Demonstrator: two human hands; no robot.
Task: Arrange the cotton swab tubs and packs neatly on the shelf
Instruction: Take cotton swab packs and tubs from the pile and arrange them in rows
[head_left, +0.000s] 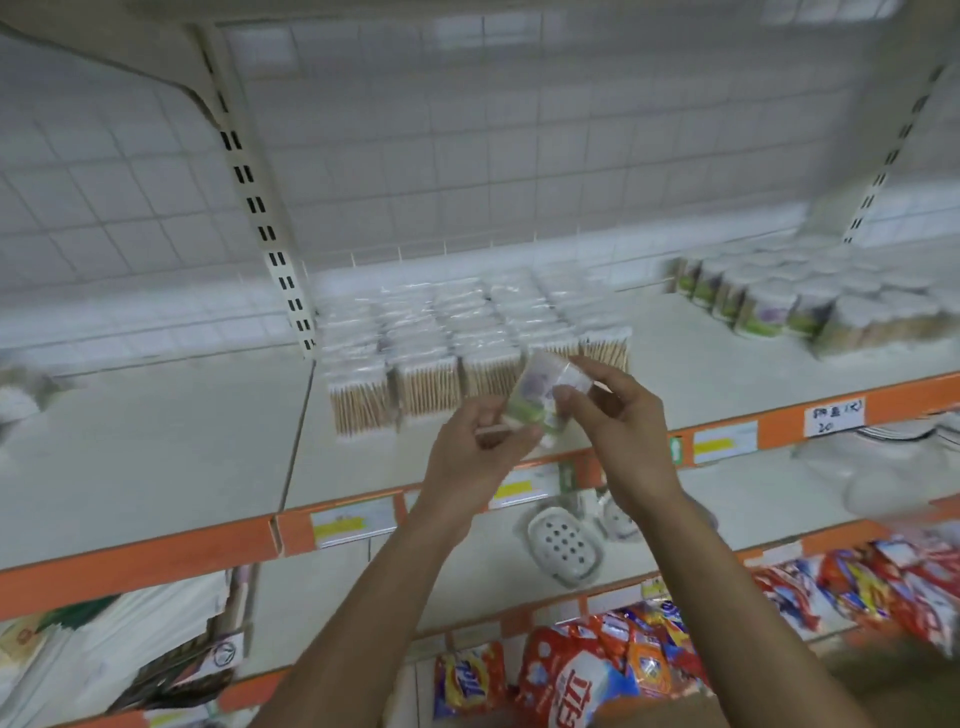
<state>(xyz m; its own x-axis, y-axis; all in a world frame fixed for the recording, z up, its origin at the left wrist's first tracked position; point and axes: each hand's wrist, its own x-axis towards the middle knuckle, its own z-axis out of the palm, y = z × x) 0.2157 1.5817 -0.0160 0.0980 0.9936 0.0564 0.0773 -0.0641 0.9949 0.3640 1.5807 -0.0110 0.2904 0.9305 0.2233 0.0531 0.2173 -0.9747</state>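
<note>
A tub (540, 397) is held tilted between both hands. The left hand (480, 447) curls round its lower end and the right hand (621, 415) pinches its top. Packs (441, 358) stand just behind the grip on the shelf (156, 467), with more tubs (769, 306) far to the right.

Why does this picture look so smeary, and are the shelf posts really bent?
Head view: motion blur smears the clear green-labelled tub in the left hand and right hand, and the white-lidded tubs; the wide-angle lens bows the cream slotted shelf post; lighting is flat, no hard shadows.
</note>
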